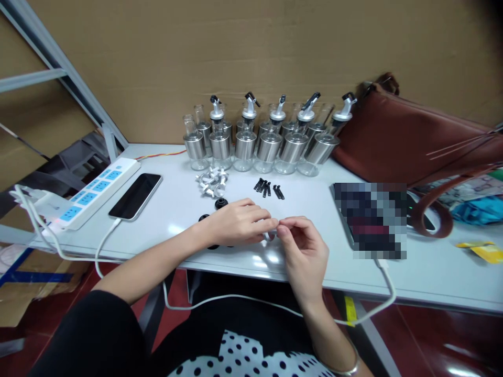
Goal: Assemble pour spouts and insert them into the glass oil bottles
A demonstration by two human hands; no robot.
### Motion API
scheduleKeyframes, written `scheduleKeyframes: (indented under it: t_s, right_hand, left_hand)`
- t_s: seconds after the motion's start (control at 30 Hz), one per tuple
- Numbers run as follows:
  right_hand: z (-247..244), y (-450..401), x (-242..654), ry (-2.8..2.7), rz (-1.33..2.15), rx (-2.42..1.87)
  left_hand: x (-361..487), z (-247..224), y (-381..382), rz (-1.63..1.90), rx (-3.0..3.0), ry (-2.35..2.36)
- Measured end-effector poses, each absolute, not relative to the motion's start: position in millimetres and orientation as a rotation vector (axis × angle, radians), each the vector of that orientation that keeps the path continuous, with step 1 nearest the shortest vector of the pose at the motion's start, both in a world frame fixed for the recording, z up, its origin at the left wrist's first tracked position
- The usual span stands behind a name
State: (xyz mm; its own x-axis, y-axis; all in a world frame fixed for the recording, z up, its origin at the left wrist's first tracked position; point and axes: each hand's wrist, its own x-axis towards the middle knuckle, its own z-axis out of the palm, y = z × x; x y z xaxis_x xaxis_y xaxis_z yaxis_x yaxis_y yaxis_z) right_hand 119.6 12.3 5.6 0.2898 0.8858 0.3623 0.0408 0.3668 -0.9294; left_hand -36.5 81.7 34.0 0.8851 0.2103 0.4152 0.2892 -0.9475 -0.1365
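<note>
My left hand [241,222] reaches over the table, its fingers closed on a small silver spout piece [269,236] that is mostly hidden. Fingertips of my right hand [304,246] are pinched at the same spot; whatever they hold is too small to tell. Black round stoppers [221,203] lie beside and partly under my left hand. Beyond them is a pile of silver spout pieces [212,182]. Several small black levers [264,187] lie to its right. Glass bottles with metal sleeves [245,144] stand in rows behind, several with silver and black pourers [250,107] on top.
On the left lie a phone [137,196] and a white power strip [100,191]. A partly pixelated tablet [369,220] lies on the right, near a brown bag [408,136] and a yellow packet [487,252]. A white cable [236,297] hangs along the table's front edge.
</note>
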Motion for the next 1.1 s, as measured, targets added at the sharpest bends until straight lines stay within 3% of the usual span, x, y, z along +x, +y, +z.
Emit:
scheduleKeyframes:
  t_s: [0.23,0.5,1.1]
  right_hand:
    - [13,12,132,-1.273,0.591,-1.163]
    - [1,30,157,-1.827,0.314,-1.424]
    - [-7,33,152,-1.784,0.307,-1.406]
  left_hand:
    - [-38,35,84,-0.797,-2.798,-0.339]
    - [-39,36,87,-0.942,-2.735,-0.359]
    - [-40,35,88,-0.917,-2.762,-0.417]
